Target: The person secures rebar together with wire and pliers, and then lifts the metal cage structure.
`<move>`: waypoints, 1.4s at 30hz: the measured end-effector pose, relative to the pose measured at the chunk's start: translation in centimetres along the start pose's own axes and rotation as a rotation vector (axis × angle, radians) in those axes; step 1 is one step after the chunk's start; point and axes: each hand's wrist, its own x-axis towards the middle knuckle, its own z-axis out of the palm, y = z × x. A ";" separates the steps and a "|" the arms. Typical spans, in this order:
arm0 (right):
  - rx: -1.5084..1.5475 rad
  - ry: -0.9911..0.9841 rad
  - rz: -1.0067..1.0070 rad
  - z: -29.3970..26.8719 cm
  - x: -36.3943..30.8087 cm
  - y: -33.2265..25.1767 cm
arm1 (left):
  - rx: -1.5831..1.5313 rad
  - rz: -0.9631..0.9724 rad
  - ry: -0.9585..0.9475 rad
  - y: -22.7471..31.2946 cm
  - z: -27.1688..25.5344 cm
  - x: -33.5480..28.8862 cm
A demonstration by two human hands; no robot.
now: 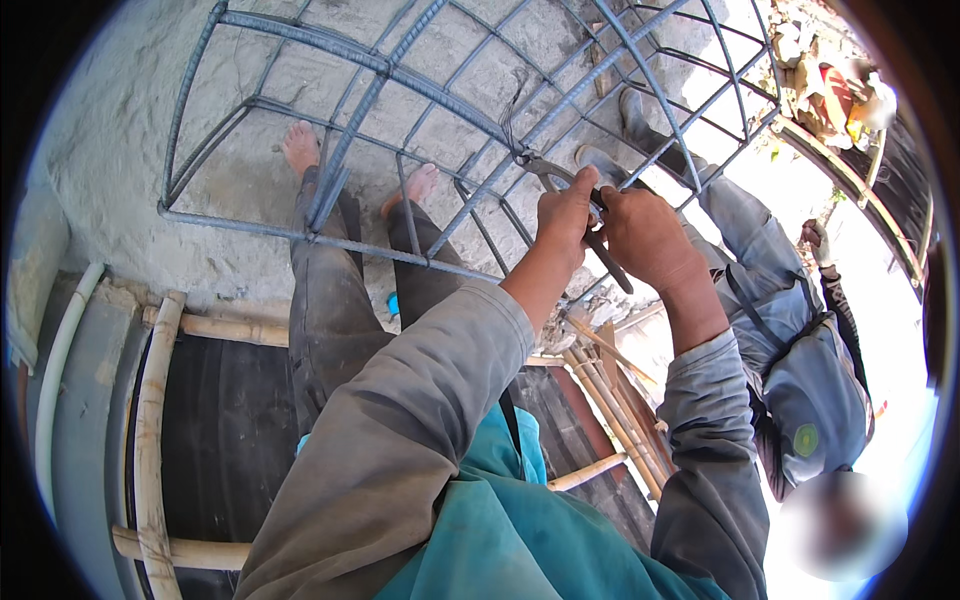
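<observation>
I am viewing the left hand (566,218) and right hand (652,238) curling their fingers around the pincers (546,170), apparently for leverage. The pincers' head is sitting at dark wire (508,128) on the rebar cage (388,68).

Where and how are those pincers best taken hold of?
Probably by the handles, coming from the wearer's side: the pincers point away toward the rebar cage, while the long handle in view slants back nearer the wearer.
</observation>
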 end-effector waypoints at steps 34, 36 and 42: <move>0.409 -0.118 0.275 6.5 -4.3 0.0 | 1.769 1.247 -0.810 5.6 -5.1 -1.3; 0.485 0.039 0.217 9.9 -3.9 1.3 | 1.992 1.348 -0.833 5.5 -6.0 0.2; 1.763 -0.365 0.491 8.4 -4.6 -1.2 | 1.755 1.560 -0.849 4.3 -6.8 2.5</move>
